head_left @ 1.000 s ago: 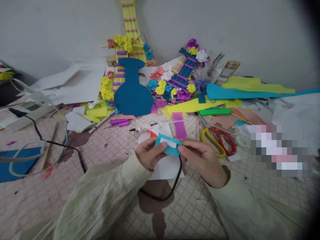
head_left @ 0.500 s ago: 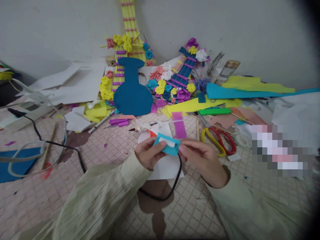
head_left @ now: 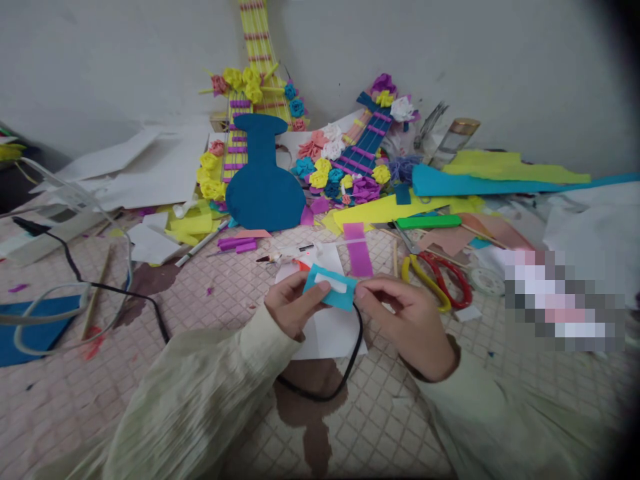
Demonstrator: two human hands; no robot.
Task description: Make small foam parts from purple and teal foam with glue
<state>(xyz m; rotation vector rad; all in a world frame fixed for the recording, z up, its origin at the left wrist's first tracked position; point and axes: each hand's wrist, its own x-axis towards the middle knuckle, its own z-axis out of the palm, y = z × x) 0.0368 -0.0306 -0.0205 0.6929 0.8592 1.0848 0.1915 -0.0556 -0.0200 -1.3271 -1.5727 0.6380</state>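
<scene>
Between my two hands is a small piece of light blue crepe paper point(head_left: 340, 302), with a narrow white paper strip point(head_left: 336, 285) lying on its face. My left hand point(head_left: 290, 307) is closed on its left side, the thumb pressing on the strip's end and the fingers behind. At the right edge, the thumb and fingertips of my right hand point(head_left: 413, 327) pinch together on the blue paper. Under the hands lies a white sheet point(head_left: 325, 337), and a glue gun point(head_left: 295, 252), partly hidden, rests just beyond them.
A dark blue guitar-shaped cutout point(head_left: 265, 197) leans against flower-decorated paper instruments at the back. Red-handled scissors point(head_left: 457, 287) and yellow-handled pliers point(head_left: 427, 287) lie to the right. A purple paper strip point(head_left: 358, 250) is ahead. A black cord point(head_left: 350, 373) loops below the hands.
The blue paper has shifted slightly left and looks flatter at its right end. My right fingertips now sit at its edge.
</scene>
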